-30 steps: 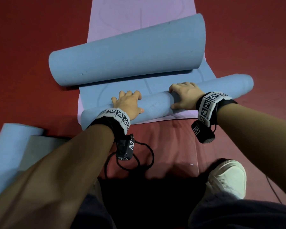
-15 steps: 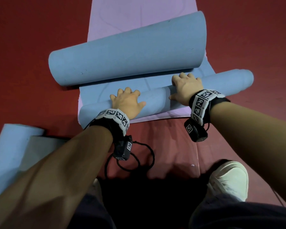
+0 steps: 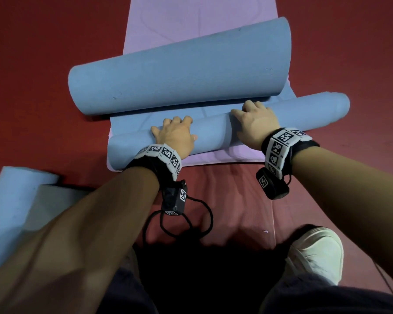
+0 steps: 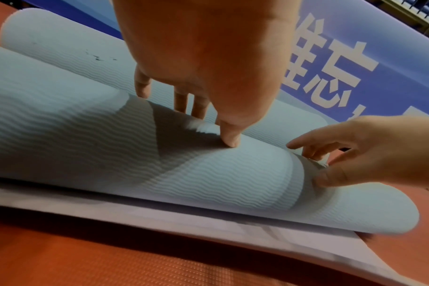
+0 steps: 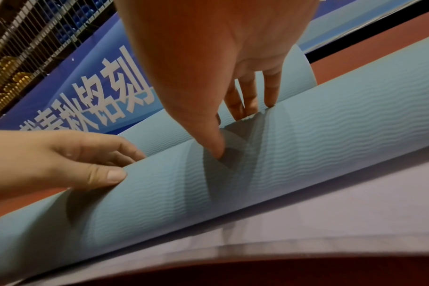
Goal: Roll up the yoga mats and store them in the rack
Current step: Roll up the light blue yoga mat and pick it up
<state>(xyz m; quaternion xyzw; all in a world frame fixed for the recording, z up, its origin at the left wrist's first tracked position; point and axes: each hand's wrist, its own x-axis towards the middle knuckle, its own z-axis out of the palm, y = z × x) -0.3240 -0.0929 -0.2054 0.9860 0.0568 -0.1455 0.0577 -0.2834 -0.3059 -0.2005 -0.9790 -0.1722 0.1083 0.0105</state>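
Note:
A blue yoga mat lies on a purple mat (image 3: 191,21) on the red floor. Its near end is wound into a thin, slanted roll (image 3: 213,132); its far end curls up in a wider loop (image 3: 179,71). My left hand (image 3: 175,134) sits on the roll's left part, fingers bent over the far side and thumb on the near side. My right hand (image 3: 252,123) holds the roll to the right of the middle in the same way. The left wrist view shows my left hand (image 4: 208,77) on the ribbed roll (image 4: 208,174). In the right wrist view, my right hand (image 5: 220,67) presses the roll (image 5: 306,145).
Another blue rolled mat (image 3: 11,211) and a grey sheet (image 3: 55,205) lie at the lower left. My white shoe (image 3: 315,252) stands at the lower right. A black cable loop (image 3: 184,223) hangs under my left wrist. A blue banner (image 4: 343,67) and wire mesh (image 5: 25,48) stand beyond the mats.
Both hands have pushed the thin roll away from me, closer to the far curl. More of the purple mat shows in front of the roll.

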